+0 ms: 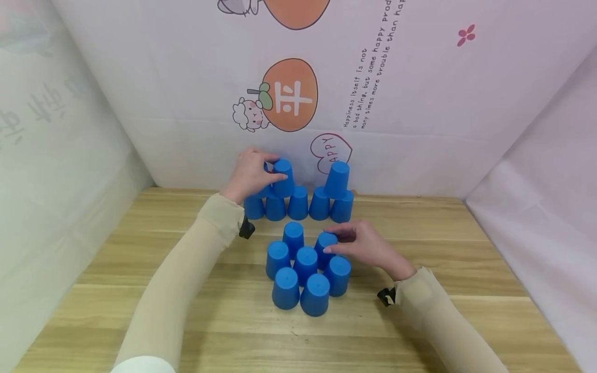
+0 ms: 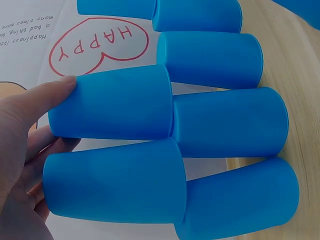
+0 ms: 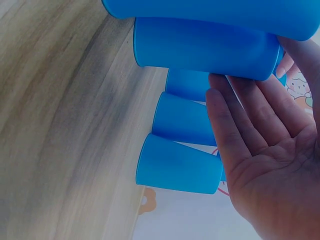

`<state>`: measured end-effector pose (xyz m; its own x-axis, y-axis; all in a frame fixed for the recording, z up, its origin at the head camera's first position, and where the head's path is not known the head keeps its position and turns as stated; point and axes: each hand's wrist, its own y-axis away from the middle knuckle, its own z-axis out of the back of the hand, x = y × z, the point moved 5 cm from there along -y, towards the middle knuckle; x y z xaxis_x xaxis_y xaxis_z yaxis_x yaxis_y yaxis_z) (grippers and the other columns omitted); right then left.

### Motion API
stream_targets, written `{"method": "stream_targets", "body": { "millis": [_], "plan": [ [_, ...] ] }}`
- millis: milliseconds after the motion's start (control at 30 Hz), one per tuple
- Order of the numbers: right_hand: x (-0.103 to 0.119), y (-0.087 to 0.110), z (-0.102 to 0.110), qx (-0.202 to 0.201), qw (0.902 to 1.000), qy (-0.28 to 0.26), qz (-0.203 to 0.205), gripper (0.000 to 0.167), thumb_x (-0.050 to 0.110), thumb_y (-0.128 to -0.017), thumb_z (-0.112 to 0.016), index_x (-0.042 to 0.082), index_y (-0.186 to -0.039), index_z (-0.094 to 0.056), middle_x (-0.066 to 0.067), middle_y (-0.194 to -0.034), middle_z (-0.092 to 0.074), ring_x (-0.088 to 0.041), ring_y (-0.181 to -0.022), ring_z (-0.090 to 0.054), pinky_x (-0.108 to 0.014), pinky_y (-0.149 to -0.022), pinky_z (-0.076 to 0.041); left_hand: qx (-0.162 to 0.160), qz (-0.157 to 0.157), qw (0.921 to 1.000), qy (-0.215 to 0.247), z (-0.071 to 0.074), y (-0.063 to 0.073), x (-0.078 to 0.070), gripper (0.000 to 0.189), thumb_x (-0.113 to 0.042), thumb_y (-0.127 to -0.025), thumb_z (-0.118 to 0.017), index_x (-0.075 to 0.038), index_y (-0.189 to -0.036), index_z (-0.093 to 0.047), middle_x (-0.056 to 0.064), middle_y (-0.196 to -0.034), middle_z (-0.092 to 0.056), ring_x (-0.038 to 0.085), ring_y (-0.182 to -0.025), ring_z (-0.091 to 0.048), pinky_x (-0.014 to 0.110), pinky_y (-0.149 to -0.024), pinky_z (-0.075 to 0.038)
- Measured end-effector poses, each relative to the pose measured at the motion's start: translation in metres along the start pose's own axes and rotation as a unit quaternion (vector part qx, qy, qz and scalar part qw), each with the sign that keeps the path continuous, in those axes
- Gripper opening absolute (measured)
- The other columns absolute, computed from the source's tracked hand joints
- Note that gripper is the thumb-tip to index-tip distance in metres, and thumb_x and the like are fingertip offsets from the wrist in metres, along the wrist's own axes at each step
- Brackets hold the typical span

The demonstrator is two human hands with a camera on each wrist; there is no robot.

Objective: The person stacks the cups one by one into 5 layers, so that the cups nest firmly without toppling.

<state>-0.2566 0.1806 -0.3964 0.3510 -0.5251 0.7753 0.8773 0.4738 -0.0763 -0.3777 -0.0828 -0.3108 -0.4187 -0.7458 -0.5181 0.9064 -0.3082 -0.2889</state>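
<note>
Upside-down blue cups stand in two groups. At the back, a lower row (image 1: 297,204) bears an upper cup (image 1: 338,180) on its right end. My left hand (image 1: 249,173) pinches another upper cup (image 1: 283,178) between thumb and fingers; in the left wrist view this cup (image 2: 112,102) rests across two lower cups, beside a further upper cup (image 2: 115,182). Nearer, my right hand (image 1: 366,246) grips a cup (image 1: 325,254) at the right of the front cluster. In the right wrist view, fingers (image 3: 260,110) lie along one side of that cup (image 3: 207,47), thumb opposite.
Other upside-down cups (image 1: 306,267) crowd close around the one at my right hand. The wooden table (image 1: 224,321) ends at a printed white backdrop (image 1: 196,93), just behind the back row. White cloth walls (image 1: 550,207) rise on both sides.
</note>
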Motion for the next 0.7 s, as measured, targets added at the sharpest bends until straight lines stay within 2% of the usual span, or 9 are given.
{"method": "stream_targets", "body": {
  "millis": [200,367,533,633,700],
  "plan": [
    [-0.002,-0.001,-0.001,0.001,1.0,-0.005,0.002,0.05,0.031,-0.089,-0.082,0.005,-0.13,-0.069,-0.007,-0.116,-0.073,-0.023,-0.102,-0.071,-0.042,-0.087,-0.058,0.004,0.003,1.0,-0.001,-0.001,0.001,-0.003,0.06,-0.039,-0.089,-0.081,-0.007,-0.137,-0.065,0.016,-0.128,-0.061,0.029,-0.12,-0.045,0.047,-0.096,-0.043],
    [-0.002,-0.001,-0.001,0.0,1.0,-0.002,0.009,0.05,0.031,-0.089,-0.082,0.005,-0.13,-0.069,-0.007,-0.116,-0.073,-0.023,-0.102,-0.071,-0.041,-0.087,-0.058,-0.013,-0.02,0.9997,0.01,0.011,0.01,-0.014,0.064,-0.04,-0.088,-0.081,-0.006,-0.139,-0.062,0.012,-0.137,-0.061,0.031,-0.128,-0.046,0.048,-0.103,-0.043],
    [-0.001,-0.001,-0.001,0.0,1.0,0.0,0.008,0.049,0.03,-0.089,-0.082,0.006,-0.129,-0.07,-0.006,-0.116,-0.073,-0.023,-0.102,-0.071,-0.042,-0.087,-0.058,-0.024,-0.049,0.9981,0.028,0.022,0.033,-0.029,0.066,-0.043,-0.086,-0.082,-0.01,-0.14,-0.063,0.008,-0.137,-0.061,0.028,-0.129,-0.047,0.05,-0.105,-0.042],
    [-0.002,0.0,-0.001,0.001,1.0,-0.001,0.006,0.048,0.03,-0.09,-0.081,0.006,-0.129,-0.07,-0.007,-0.116,-0.073,-0.023,-0.103,-0.071,-0.042,-0.088,-0.058,-0.018,-0.069,0.9963,0.049,0.019,0.052,-0.031,0.065,-0.043,-0.086,-0.083,-0.01,-0.139,-0.064,0.007,-0.135,-0.063,0.027,-0.127,-0.05,0.05,-0.103,-0.044],
    [-0.002,0.0,-0.001,0.002,1.0,-0.003,0.006,0.048,0.03,-0.09,-0.081,0.006,-0.13,-0.069,-0.007,-0.116,-0.073,-0.024,-0.103,-0.071,-0.043,-0.088,-0.058,-0.004,-0.072,0.9952,0.066,0.011,0.065,-0.029,0.065,-0.043,-0.086,-0.083,-0.01,-0.138,-0.064,0.006,-0.135,-0.064,0.027,-0.126,-0.052,0.05,-0.102,-0.045]
  ]
}}
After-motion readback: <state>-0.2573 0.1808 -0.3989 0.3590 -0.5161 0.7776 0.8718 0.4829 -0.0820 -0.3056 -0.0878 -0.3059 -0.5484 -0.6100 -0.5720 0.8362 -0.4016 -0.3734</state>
